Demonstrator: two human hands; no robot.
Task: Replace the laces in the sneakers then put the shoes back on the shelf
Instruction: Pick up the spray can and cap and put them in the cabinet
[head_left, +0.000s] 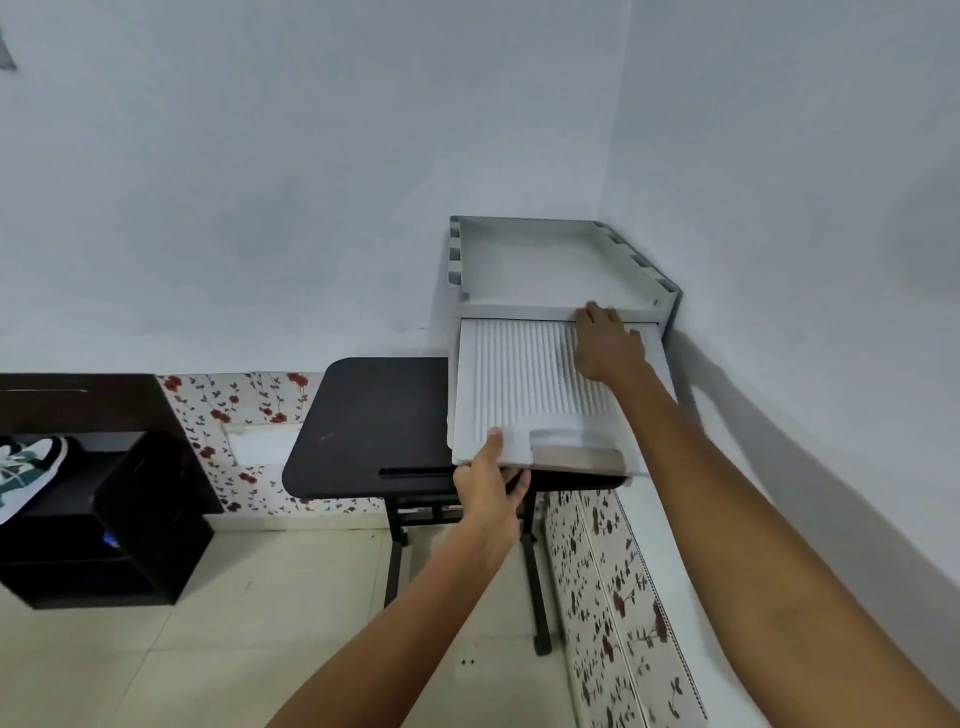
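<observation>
Your left hand (488, 488) pinches the lower edge of the ribbed panel (519, 384), thumb on top, fingers curled beneath. Your right hand (608, 343) lies at its upper edge by the shelf (519, 310); I cannot tell whether those fingers hook it. Move the panel evenly with both hands. The sneaker (26, 467) sits far left on the dark stand (130, 509).

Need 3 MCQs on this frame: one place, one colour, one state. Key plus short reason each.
1. The sneaker lies: A on the black stand, B in the white tray, C on the floor.
2. The table top: A white, B black, C red.
3. The left hand: A hangs free, B grips the ribbed panel's lower edge, C lies on the floor.
Key: A, it rests there at far left; B, plainly dark; B, thumb above, fingers under the edge.
</observation>
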